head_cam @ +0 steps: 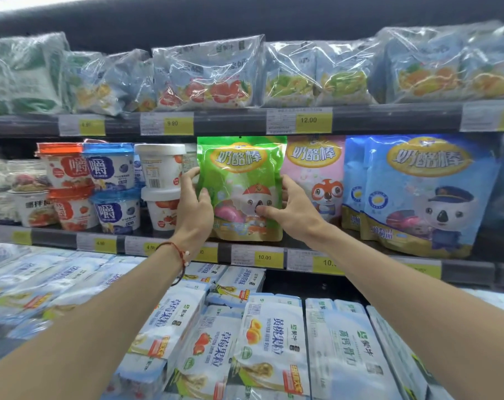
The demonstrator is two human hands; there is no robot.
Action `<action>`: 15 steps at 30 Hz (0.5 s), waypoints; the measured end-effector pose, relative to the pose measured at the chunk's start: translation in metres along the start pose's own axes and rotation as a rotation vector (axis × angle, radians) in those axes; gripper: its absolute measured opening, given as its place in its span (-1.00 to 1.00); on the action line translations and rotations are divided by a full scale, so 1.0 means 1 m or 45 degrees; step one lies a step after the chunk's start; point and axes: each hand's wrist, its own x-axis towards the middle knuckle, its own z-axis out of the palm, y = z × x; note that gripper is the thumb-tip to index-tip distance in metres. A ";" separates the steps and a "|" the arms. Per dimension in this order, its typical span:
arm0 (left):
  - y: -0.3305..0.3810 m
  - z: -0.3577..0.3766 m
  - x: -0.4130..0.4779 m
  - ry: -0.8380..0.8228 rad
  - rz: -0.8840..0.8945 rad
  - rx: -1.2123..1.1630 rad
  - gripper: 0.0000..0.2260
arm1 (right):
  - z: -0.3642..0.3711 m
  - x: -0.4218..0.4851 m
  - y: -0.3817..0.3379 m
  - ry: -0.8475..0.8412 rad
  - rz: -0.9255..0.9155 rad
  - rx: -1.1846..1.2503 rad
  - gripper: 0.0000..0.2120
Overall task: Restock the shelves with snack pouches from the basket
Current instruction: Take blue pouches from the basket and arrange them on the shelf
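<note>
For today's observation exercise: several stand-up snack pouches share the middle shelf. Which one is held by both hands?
The green pouch, with the left hand and right hand on its edges. The pink pouch and blue pouches stand untouched to its right.

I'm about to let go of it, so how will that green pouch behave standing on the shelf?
The green pouch looks like soft, glossy film, so probably floppy and a bit slippery. It stands upright on the shelf edge between both hands, left hand and right hand; it may well slump forward once released.
</note>
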 end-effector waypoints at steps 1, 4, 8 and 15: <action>-0.001 0.003 0.002 0.020 -0.001 -0.017 -0.67 | 0.003 0.002 0.002 0.026 -0.021 -0.019 -0.47; -0.006 0.011 0.003 0.025 -0.032 -0.061 -0.61 | 0.012 0.004 0.009 0.083 -0.039 -0.057 -0.49; -0.007 0.017 0.001 -0.003 -0.028 -0.143 -0.54 | 0.017 0.006 0.012 0.108 -0.018 -0.079 -0.44; -0.012 0.005 -0.014 -0.197 0.088 0.025 -0.20 | 0.017 0.000 0.016 0.046 0.093 -0.124 -0.50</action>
